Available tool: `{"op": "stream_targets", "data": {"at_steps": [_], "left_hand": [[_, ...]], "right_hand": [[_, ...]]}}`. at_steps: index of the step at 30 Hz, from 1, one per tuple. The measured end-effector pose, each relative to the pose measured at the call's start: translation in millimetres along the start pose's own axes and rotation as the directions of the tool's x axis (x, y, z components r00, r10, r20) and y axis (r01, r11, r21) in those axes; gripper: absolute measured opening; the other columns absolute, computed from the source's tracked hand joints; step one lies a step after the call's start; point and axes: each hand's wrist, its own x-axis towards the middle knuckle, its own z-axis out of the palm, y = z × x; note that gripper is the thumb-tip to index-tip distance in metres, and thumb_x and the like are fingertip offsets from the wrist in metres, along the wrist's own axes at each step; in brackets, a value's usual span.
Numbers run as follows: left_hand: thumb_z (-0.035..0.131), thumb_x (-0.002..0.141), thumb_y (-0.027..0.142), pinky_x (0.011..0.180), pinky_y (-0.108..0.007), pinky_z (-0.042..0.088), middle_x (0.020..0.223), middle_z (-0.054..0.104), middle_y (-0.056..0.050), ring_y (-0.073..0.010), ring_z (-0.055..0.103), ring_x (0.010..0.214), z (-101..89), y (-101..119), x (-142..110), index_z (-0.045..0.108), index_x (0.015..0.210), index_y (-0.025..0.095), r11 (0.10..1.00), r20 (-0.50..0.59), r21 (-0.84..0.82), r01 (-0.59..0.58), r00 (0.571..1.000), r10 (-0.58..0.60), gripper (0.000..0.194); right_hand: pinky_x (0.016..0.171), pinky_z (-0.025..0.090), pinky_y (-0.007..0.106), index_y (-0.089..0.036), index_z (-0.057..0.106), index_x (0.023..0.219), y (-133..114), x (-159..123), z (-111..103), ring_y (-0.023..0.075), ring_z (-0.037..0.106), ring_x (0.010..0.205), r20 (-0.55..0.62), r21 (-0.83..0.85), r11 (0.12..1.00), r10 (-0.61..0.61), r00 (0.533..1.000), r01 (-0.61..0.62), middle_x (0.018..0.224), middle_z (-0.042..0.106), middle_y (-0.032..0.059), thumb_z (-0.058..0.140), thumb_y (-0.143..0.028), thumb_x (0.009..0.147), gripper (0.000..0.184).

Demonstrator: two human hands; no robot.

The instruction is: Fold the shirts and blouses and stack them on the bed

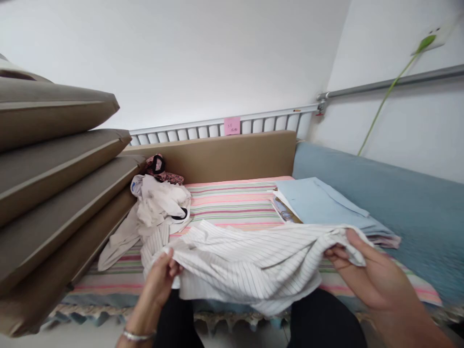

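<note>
A couch seat spread with a flat cloth striped in white, pink, green and maroon (235,200) runs across the middle of the frame. At centre-left a rumpled heap of off-white and pale beige clothing (159,200) lies on it, with a dark pink patterned fabric piece with black trim (168,177) at its back edge. At centre-right sits a neatly folded pile topped by light blue fabric (326,198), pinkish cloth peeking out at its lower right corner. Scalloped cream trim (87,309) edges the seat's front, lower left.
</note>
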Motion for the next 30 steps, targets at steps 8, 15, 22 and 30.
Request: {"op": "stream_targets", "data": {"at_steps": [8,15,22,30], "left_hand": [[0.058,0.076,0.016,0.060,-0.018,0.046,0.066,0.060,0.002,-0.0076,0.056,0.058,49.6,94,85,0.053,0.074,0.017,0.953,-0.147,0.060,-0.297,0.942,0.303,0.005],[0.075,0.060,0.018,0.074,-0.026,0.043,0.091,0.065,-0.004,-0.0129,0.059,0.077,11.1,-22,76,0.062,0.091,0.016,0.931,-0.222,0.352,-0.096,0.958,0.182,0.033],[0.072,0.065,0.034,0.063,-0.032,0.049,0.070,0.067,-0.011,-0.0185,0.063,0.060,-6.9,-72,57,0.061,0.080,0.009,0.915,-0.193,0.332,0.228,0.966,-0.171,0.032],[0.063,0.074,0.044,0.055,-0.032,0.052,0.069,0.064,-0.010,-0.0190,0.062,0.057,31.7,-81,99,0.057,0.083,0.008,0.904,-0.157,0.196,0.380,0.922,-0.353,0.038]], "right_hand": [[0.044,0.051,0.016,-0.018,0.059,0.069,12,15,0,0.0035,0.044,0.040,-0.042,0.236,0.967,0.113,0.993,-0.100,0.059,0.053,-0.0037,0.060,-0.012,0.073,0.007],[0.047,0.054,0.020,-0.018,0.059,0.073,71,12,-9,0.0069,0.051,0.044,-0.122,0.104,0.952,0.299,0.946,-0.287,0.061,0.061,-0.0031,0.065,-0.006,0.070,0.014],[0.046,0.054,0.019,-0.019,0.061,0.074,71,16,-11,0.0081,0.053,0.046,-0.114,0.063,0.961,0.273,0.955,-0.268,0.065,0.064,-0.0033,0.066,-0.006,0.068,0.015],[0.045,0.053,0.019,-0.019,0.061,0.073,35,-8,-1,0.0078,0.051,0.046,-0.001,0.033,0.985,0.172,0.985,-0.172,0.065,0.060,-0.0038,0.070,-0.012,0.065,0.014]]}}
